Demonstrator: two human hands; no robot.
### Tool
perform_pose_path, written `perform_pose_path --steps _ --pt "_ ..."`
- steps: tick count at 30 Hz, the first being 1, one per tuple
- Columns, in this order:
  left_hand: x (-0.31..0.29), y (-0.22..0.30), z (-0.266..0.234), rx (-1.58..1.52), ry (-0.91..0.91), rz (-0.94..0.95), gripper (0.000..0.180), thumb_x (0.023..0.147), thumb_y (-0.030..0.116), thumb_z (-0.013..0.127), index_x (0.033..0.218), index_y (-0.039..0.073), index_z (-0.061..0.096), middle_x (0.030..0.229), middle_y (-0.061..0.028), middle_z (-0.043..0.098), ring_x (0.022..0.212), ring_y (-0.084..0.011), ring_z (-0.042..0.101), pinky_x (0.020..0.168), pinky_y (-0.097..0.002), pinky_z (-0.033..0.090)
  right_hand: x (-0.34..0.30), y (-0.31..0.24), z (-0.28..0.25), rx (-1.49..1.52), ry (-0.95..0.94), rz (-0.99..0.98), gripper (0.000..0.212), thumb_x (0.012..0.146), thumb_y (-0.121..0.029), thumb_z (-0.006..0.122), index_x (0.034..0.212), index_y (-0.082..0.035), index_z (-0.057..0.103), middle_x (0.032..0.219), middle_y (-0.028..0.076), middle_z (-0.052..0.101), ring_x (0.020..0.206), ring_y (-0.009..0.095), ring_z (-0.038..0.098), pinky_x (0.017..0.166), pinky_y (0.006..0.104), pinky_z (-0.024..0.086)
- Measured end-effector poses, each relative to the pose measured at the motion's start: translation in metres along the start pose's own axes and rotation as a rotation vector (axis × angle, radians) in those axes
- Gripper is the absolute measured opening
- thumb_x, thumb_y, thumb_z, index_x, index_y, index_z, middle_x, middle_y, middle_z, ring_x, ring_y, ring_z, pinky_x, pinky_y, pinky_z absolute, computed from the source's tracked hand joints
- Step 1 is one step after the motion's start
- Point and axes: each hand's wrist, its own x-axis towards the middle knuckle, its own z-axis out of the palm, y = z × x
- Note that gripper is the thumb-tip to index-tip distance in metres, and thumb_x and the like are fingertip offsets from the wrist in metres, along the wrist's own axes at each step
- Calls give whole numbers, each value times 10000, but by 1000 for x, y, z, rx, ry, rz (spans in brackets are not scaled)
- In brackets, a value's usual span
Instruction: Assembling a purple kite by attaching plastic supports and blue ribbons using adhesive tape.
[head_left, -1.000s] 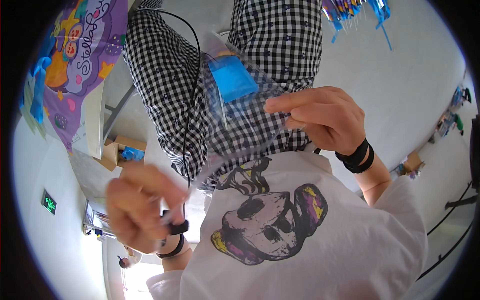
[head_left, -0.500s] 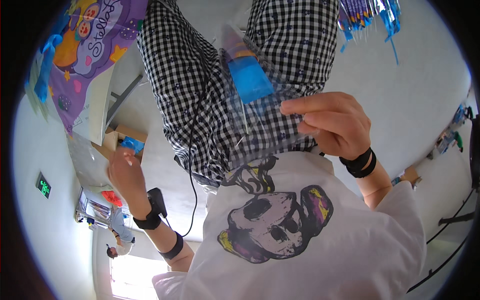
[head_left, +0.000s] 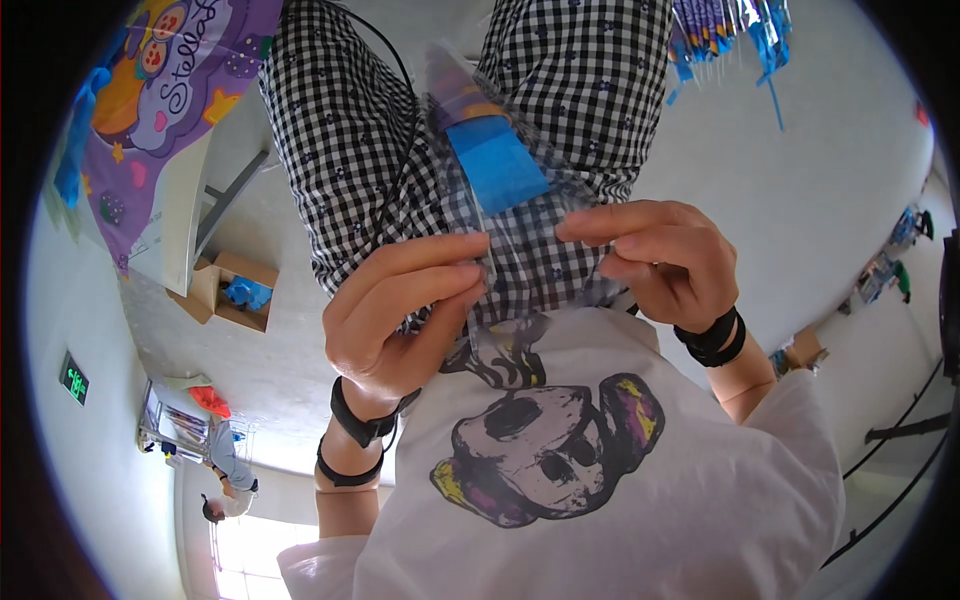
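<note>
A clear plastic bag (head_left: pixel 525 250) lies over my lap between my thighs. Inside it is a rolled purple and orange sheet (head_left: pixel 462 95) with a flat blue piece (head_left: pixel 500 170) and thin pale sticks or ties near its left side. My left hand (head_left: pixel 395 310) pinches the bag's left side with its fingertips, close to the pale ties. On the opposite side, my right hand (head_left: pixel 675 255) has thumb and fingers drawn together on the bag's edge. The bag's lower edge is hard to see against the checked trousers and white shirt.
At left hangs a purple cartoon-printed sheet (head_left: pixel 125 195) over a table edge. Below stands an open cardboard box (head_left: pixel 205 290) with blue pieces inside. Bundled purple and blue items (head_left: pixel 715 40) lie at upper right. A black cable (head_left: pixel 405 170) crosses my leg. Another person (head_left: pixel 232 475) is far off.
My left hand has come in from the left, away from near the cardboard box, and now grips the bag. My right hand has stayed at the bag's right side.
</note>
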Motion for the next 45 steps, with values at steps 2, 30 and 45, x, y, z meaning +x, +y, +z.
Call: perform_pose_path --steps 2,30,45 --pt "0 2 4 -42 11 -35 281 640 -114 769 885 -24 665 945 -172 702 762 -199 680 638 -240 546 0 -1 -3 26 -11 23 215 817 -7 696 993 -32 573 976 161 712 739 209 718 594 266 550" --pt "-12 12 12 -272 153 -799 255 771 -96 663 799 48 454 735 -13 530 663 -51 538 612 -181 452 9 -21 14 -66 -136 544 193 742 -43 756 890 -86 641 855 28 578 683 100 563 511 213 432" --pt "83 17 -21 472 -157 155 321 812 90 727 1119 14 671 954 -79 702 875 -112 639 852 -262 484 70 6 -14 -238 -71 -92 107 800 -72 723 874 -58 647 869 55 679 869 206 674 746 328 503"
